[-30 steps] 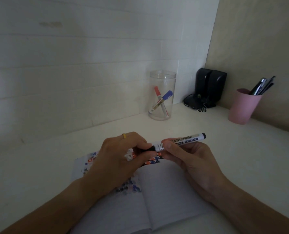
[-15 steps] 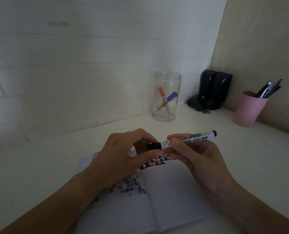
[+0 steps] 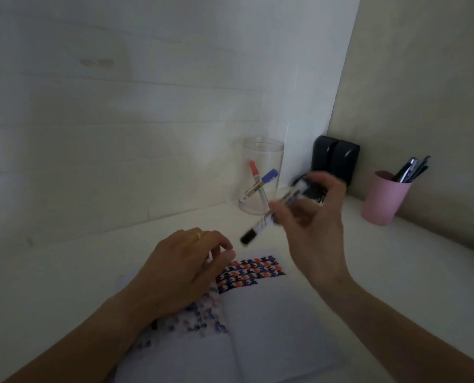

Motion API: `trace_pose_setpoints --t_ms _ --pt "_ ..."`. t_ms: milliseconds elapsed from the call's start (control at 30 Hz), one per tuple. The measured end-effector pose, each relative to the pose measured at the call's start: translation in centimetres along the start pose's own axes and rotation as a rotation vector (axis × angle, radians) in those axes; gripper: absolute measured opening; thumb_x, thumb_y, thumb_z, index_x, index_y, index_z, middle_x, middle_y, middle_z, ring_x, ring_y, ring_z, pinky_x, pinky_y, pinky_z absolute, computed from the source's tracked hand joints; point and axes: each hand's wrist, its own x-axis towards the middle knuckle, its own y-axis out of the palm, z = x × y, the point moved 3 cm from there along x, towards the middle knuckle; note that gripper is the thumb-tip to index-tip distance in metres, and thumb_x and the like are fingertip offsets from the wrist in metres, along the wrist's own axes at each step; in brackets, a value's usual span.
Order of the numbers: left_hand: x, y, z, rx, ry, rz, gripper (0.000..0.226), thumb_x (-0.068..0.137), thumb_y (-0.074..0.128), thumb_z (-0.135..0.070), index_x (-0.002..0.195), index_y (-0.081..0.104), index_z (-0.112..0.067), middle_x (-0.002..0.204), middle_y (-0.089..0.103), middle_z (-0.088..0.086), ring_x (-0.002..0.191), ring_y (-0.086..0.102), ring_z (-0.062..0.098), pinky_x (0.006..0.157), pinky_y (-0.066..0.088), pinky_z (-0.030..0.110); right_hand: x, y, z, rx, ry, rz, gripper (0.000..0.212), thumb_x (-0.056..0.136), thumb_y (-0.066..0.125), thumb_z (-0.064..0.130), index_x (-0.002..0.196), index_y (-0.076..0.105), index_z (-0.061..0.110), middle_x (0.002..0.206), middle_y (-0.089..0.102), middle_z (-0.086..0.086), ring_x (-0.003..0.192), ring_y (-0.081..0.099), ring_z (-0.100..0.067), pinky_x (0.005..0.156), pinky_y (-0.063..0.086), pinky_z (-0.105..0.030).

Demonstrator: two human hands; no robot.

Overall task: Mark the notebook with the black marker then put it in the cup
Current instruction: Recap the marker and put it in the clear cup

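Observation:
An open notebook (image 3: 274, 322) with white pages and a patterned cover edge lies on the white desk in front of me. My right hand (image 3: 316, 225), blurred by motion, holds the black marker (image 3: 260, 225) above the desk beyond the notebook, its black cap end pointing down-left. My left hand (image 3: 183, 269) rests on the notebook's left page with fingers curled and nothing in them. A clear plastic cup (image 3: 260, 175) stands by the back wall with a red and a blue marker inside.
A pink cup (image 3: 382, 200) with several pens stands at the right by the beige side wall. Two black speakers (image 3: 338, 158) sit in the corner, partly behind my right hand. The white desk (image 3: 78, 272) extends to the left.
My hands have parted. The right hand has lifted the capped marker up and right, toward the clear cup, tilting it. The left hand let go and dropped onto the notebook.

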Motion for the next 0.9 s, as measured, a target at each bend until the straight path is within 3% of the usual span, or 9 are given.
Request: trace_pose_setpoints --t_ms 67,133,233,400,533,633,800,900 --pt "0.0 0.0 0.2 0.017 0.021 -0.002 0.030 0.101 0.039 -0.048 0.104 0.064 -0.033 0.086 0.067 -0.018 0.074 0.057 0.002 0.069 0.046 0.023 4.0 0.0 2.5 0.025 -0.190 -0.102 0.053 0.091 0.071 0.006 0.129 0.035 0.016 0.087 0.076 0.001 0.075 0.077 -0.008 0.074 0.063 -0.025" --pt "0.0 0.2 0.3 0.034 0.049 0.034 0.030 0.102 0.038 -0.046 0.104 0.065 -0.033 0.091 0.068 -0.018 0.078 0.057 0.003 0.071 0.047 0.025 7.9 0.3 4.5 0.061 -0.346 -0.179 0.049 0.091 0.068 -0.002 0.127 0.037 0.009 0.096 0.073 -0.007 0.078 0.076 -0.011 0.072 0.063 -0.026" --pt "-0.1 0.4 0.6 0.044 0.074 0.067 0.030 0.103 0.039 -0.045 0.104 0.066 -0.033 0.095 0.068 -0.018 0.081 0.058 0.004 0.073 0.049 0.027 13.0 1.3 5.1 -0.045 -0.470 -0.260 0.039 0.088 0.065 -0.005 0.120 0.047 0.007 0.100 0.063 -0.002 0.077 0.069 -0.008 0.073 0.063 -0.031" --pt "0.0 0.5 0.9 0.038 0.077 0.076 0.028 0.103 0.041 -0.044 0.105 0.066 -0.033 0.096 0.068 -0.018 0.083 0.057 0.002 0.073 0.047 0.024 17.5 3.7 1.7 -0.344 -0.405 -0.188 0.024 0.090 0.064 0.000 0.108 0.054 0.011 0.088 0.069 -0.003 0.076 0.070 -0.020 0.074 0.062 -0.042" --pt "0.0 0.6 1.0 0.031 0.077 0.087 0.027 0.104 0.041 -0.043 0.106 0.066 -0.032 0.098 0.068 -0.018 0.086 0.059 0.004 0.075 0.048 0.027 18.0 5.1 -1.0 -0.566 -0.296 -0.079 0.008 0.092 0.064 0.007 0.096 0.070 0.010 0.088 0.078 -0.005 0.080 0.072 -0.022 0.081 0.060 -0.038" --pt "0.0 0.7 1.0 0.027 0.073 0.092 0.029 0.104 0.039 -0.043 0.106 0.066 -0.031 0.099 0.069 -0.016 0.087 0.060 0.005 0.075 0.049 0.028 17.7 5.8 -1.6 -0.671 -0.278 -0.014 0.019 0.094 0.058 0.008 0.097 0.077 0.010 0.096 0.081 -0.006 0.090 0.073 -0.023 0.083 0.054 -0.029" --pt "0.0 0.7 1.1 0.027 0.074 0.093 0.030 0.103 0.039 -0.044 0.107 0.066 -0.031 0.099 0.069 -0.016 0.087 0.058 0.004 0.075 0.050 0.029 16.9 5.4 -0.1 -0.661 -0.314 -0.040 0.017 0.094 0.060 0.010 0.100 0.076 0.012 0.102 0.078 -0.006 0.094 0.072 -0.022 0.090 0.057 -0.035" --pt "-0.1 0.6 1.1 0.025 0.075 0.089 0.031 0.103 0.040 -0.045 0.106 0.067 -0.030 0.098 0.069 -0.015 0.087 0.059 0.006 0.075 0.051 0.031 14.2 4.5 1.4 -0.555 -0.405 -0.035 0.013 0.090 0.064 0.011 0.099 0.073 0.015 0.102 0.075 -0.003 0.090 0.071 -0.018 0.085 0.059 -0.041"
